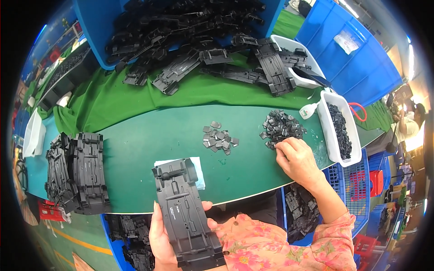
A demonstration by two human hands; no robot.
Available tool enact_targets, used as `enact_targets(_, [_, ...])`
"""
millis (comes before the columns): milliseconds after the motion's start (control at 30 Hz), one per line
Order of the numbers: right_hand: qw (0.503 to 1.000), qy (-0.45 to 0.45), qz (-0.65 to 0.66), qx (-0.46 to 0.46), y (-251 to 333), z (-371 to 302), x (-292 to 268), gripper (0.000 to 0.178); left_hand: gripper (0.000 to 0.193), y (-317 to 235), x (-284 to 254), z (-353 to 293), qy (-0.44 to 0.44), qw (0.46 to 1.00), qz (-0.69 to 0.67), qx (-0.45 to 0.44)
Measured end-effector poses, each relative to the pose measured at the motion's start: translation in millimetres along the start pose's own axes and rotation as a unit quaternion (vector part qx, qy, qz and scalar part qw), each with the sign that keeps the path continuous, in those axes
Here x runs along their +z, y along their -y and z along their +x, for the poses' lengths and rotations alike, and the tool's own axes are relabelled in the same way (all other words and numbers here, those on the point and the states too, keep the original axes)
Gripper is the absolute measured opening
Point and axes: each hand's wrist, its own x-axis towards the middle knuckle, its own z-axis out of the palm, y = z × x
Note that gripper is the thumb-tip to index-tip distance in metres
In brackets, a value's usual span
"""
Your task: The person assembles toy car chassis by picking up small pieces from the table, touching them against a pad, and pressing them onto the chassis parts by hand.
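My left hand is wrapped round a long black plastic toy-car chassis, held tilted over the table's near edge. Its far end overlaps a pale sheet on the green tabletop. To the right, my right hand has its fingers pinched together at the near edge of a heap of small dark square pieces. What lies between those fingertips is hidden. A smaller, looser cluster of similar grey-black pieces lies left of the heap.
Several finished-looking chassis stand stacked at the left. A large blue bin spills more chassis onto green cloth at the back. At right are a white tray of small black parts, a white bottle and blue crates.
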Motion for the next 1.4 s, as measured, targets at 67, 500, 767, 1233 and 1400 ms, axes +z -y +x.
enact_targets(67, [1.0, -0.001, -0.005, 0.011, 0, 2, 2, 0.012, 0.067, -2, 0, -3, -0.005, 1.0, -0.002, 0.007])
enact_targets(500, [0.734, 0.166, 0.572, 0.326, 32, 51, -7, 0.017, 0.062, -25, -2, -18, -0.056, 0.997, -0.037, 0.042])
enact_targets(767, [0.903, 0.186, 0.38, 0.079, 97, 96, 16, 0.009, 0.066, -41, -17, -29, -0.06, 0.991, -0.055, 0.106])
enact_targets(1233, [0.942, 0.183, 0.267, -0.09, 123, 114, 50, 0.009, 0.075, -51, -38, -25, 0.042, 0.994, -0.077, 0.068])
enact_targets(1400, [0.949, 0.165, 0.213, -0.165, 125, 112, 52, 0.009, 0.074, -52, -38, -23, 0.055, 0.993, -0.09, 0.061])
